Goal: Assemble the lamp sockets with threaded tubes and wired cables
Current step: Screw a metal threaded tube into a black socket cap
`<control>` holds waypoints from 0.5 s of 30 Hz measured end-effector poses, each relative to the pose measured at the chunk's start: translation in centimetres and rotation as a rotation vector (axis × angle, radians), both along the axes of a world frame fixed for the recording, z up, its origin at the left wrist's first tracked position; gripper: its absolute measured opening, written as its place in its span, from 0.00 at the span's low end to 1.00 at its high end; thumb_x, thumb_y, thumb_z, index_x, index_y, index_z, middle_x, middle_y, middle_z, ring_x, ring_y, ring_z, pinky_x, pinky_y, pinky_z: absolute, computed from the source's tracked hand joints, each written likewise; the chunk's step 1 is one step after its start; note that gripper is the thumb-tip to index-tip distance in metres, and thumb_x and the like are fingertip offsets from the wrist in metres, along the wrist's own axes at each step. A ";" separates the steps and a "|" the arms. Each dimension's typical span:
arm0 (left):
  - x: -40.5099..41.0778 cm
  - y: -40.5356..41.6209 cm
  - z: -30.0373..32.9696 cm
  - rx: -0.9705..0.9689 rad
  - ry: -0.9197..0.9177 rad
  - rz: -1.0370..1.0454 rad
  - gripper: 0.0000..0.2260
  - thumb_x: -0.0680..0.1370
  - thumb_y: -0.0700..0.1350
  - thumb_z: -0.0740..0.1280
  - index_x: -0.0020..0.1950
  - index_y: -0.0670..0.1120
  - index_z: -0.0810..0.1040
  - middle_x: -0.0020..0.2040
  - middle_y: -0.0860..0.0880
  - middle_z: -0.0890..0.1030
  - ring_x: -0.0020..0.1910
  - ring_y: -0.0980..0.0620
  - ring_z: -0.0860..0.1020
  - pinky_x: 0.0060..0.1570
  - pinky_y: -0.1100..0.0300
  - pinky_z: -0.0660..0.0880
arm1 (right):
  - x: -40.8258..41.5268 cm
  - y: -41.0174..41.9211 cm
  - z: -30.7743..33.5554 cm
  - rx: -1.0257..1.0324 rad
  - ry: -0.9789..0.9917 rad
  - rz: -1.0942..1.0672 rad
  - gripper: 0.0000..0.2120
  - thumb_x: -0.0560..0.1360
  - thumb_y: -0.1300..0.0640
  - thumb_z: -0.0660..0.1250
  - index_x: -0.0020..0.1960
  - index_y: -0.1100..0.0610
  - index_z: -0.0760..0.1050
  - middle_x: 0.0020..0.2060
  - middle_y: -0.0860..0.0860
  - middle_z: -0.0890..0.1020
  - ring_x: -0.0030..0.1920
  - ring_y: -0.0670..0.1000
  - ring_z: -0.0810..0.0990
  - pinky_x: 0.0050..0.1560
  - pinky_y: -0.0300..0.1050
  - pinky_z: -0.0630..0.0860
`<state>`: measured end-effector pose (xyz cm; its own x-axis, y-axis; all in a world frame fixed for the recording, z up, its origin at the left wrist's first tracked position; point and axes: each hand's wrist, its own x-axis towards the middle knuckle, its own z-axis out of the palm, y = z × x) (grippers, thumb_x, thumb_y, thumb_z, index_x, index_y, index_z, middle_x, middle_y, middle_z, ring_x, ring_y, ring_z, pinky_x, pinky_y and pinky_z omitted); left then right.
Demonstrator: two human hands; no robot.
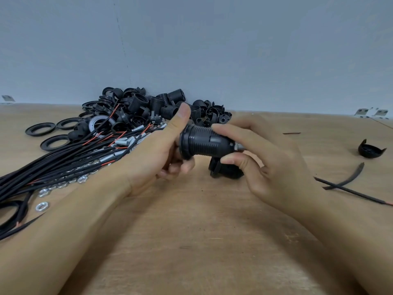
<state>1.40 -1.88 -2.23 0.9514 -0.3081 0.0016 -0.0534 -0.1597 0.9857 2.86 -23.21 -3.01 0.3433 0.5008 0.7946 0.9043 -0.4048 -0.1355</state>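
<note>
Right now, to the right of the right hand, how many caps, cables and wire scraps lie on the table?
Cap: 1
Cables: 2, crossing each other
Wire scrap: 1
Total: 4

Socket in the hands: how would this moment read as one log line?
left hand: holds socket | right hand: fingers at its metal tube end | spare parts: piled behind on table
</note>
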 end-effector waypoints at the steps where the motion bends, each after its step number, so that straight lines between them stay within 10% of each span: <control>1: 0.0 0.1 -0.1 -0.005 -0.021 -0.017 0.33 0.72 0.74 0.52 0.51 0.50 0.82 0.31 0.46 0.75 0.27 0.52 0.65 0.24 0.63 0.57 | 0.0 -0.1 0.0 0.005 0.028 -0.025 0.16 0.77 0.63 0.67 0.64 0.63 0.76 0.55 0.56 0.79 0.52 0.50 0.76 0.53 0.36 0.71; 7: -0.6 0.5 -0.3 0.009 -0.241 -0.080 0.25 0.78 0.52 0.63 0.75 0.51 0.68 0.60 0.52 0.81 0.53 0.54 0.79 0.44 0.59 0.76 | 0.0 -1.0 0.3 0.084 0.308 -0.038 0.15 0.77 0.59 0.64 0.63 0.56 0.78 0.51 0.45 0.83 0.51 0.46 0.81 0.52 0.40 0.76; 15: -0.9 0.3 0.7 -0.322 -0.219 -0.150 0.31 0.67 0.38 0.69 0.71 0.41 0.71 0.69 0.45 0.77 0.71 0.51 0.72 0.72 0.58 0.65 | -0.1 0.0 -0.2 0.271 0.600 0.032 0.11 0.77 0.55 0.63 0.58 0.47 0.78 0.42 0.42 0.83 0.39 0.43 0.83 0.43 0.30 0.76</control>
